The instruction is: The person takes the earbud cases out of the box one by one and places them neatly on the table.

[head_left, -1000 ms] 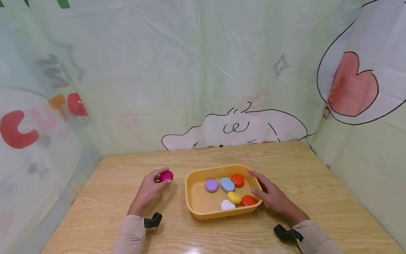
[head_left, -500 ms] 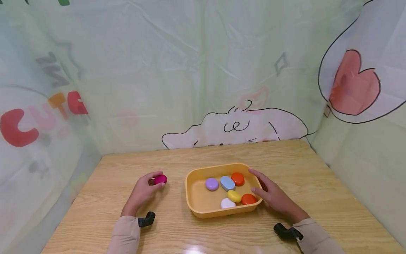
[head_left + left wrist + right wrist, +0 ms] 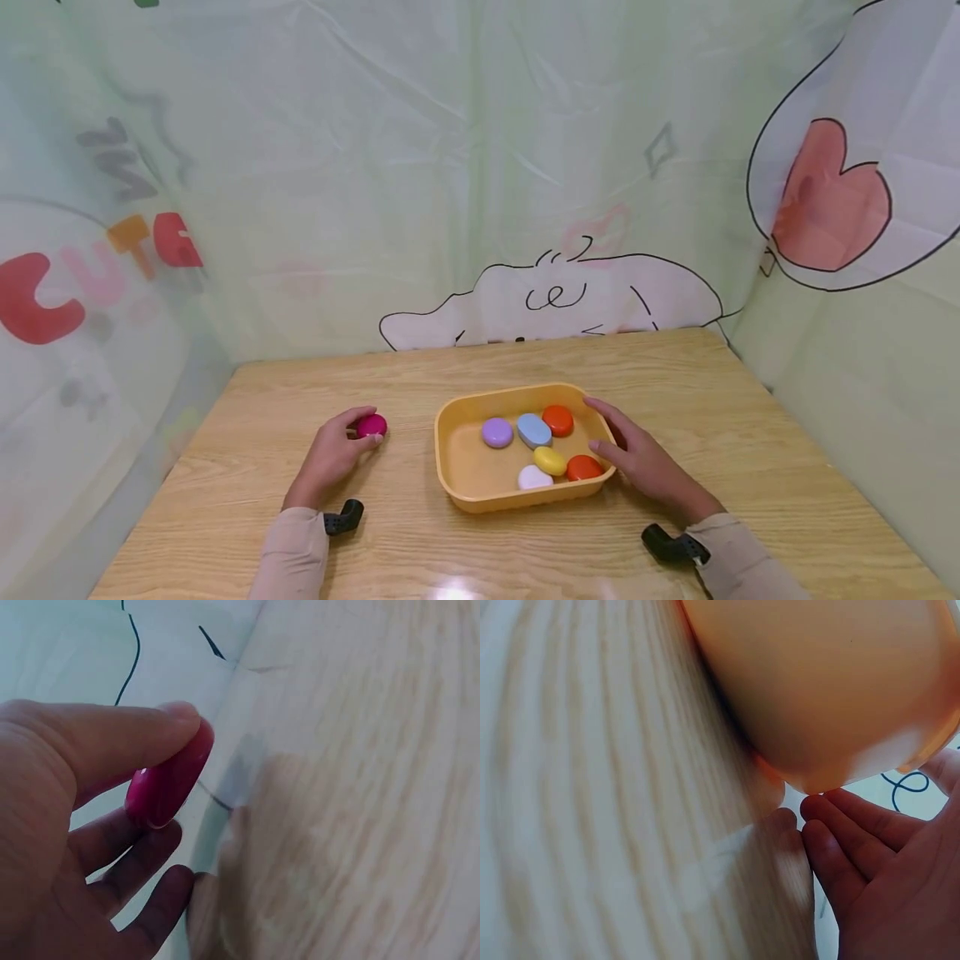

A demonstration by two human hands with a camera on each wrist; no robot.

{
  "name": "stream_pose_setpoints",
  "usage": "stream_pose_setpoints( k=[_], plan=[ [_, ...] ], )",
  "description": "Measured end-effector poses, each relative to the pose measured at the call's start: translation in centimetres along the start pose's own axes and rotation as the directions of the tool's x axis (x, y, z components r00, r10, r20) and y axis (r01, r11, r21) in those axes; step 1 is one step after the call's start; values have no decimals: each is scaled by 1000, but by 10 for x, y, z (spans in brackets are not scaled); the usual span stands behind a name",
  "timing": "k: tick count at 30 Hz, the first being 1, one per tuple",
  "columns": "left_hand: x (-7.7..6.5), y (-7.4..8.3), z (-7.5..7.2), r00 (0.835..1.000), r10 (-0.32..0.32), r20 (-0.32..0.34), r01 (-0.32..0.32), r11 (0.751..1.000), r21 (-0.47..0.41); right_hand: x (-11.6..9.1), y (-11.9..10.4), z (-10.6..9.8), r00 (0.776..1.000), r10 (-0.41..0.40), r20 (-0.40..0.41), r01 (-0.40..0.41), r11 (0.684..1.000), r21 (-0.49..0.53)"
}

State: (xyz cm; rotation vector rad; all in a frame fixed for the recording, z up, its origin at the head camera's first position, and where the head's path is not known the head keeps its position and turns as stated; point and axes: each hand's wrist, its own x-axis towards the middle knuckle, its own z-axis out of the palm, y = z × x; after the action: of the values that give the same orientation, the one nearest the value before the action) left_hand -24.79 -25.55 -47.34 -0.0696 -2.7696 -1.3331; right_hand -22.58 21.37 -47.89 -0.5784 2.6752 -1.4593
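A smooth, rounded magenta piece [image 3: 371,426] is pinched between the thumb and fingers of my left hand [image 3: 330,454], left of the orange-yellow tray [image 3: 472,483]. The left wrist view shows the same magenta piece [image 3: 169,780] edge-on, under the thumb. My right hand [image 3: 648,467] holds the tray's right end, its thumb over the rim and its other fingers outside the wall. In the tray lie a purple piece [image 3: 497,432], a blue oval [image 3: 534,431], a yellow piece [image 3: 550,461], a white piece [image 3: 535,477] and two red ones, one at the back [image 3: 558,420].
The wooden table [image 3: 405,550] carries the tray near its middle. Behind and beside the table hangs a pale printed curtain [image 3: 337,192]. A black wrist device [image 3: 345,518] sits at the left cuff, and a second black device [image 3: 675,546] at the right.
My left hand has moved left, away from the tray, with the magenta piece still pinched. The right hand and the tray have stayed in place.
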Motion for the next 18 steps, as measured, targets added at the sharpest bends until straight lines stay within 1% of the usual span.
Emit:
stream_pose_setpoints(
  k=[7, 18],
  plan=[
    [-1, -4, 2, 999, -35, 18, 34, 999, 18, 1, 2, 1, 1000, -15, 0, 15, 1000, 5],
    [-2, -4, 2, 1000, -12, 27, 11, 998, 54, -1, 0, 1, 1000, -1, -5, 1, 1000, 10]
  ],
)
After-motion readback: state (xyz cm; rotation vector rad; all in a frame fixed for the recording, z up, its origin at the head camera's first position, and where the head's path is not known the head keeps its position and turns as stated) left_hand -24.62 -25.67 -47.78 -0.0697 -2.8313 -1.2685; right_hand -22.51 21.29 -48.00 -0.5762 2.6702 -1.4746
